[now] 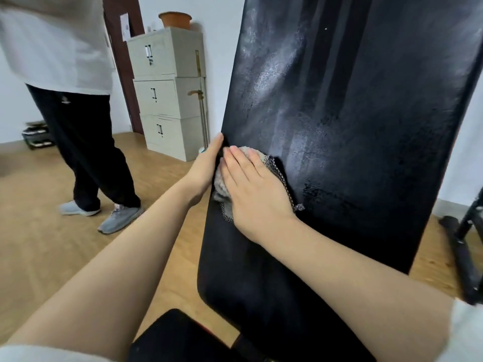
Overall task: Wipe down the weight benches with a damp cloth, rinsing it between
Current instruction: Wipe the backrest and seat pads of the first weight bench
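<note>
A black padded weight bench back pad stands inclined in front of me, with wet streaks shining on its upper half. My right hand lies flat on a grey cloth with a dotted mesh edge, pressing it against the pad near its left side. My left hand grips the pad's left edge, fingers wrapped around it beside the cloth. The bench's black seat pad shows at the bottom.
A person in a white top, black trousers and grey shoes stands on the wooden floor at the left. Stacked grey cabinets with an orange pot on top stand against the back wall. Black frame parts lie at the right.
</note>
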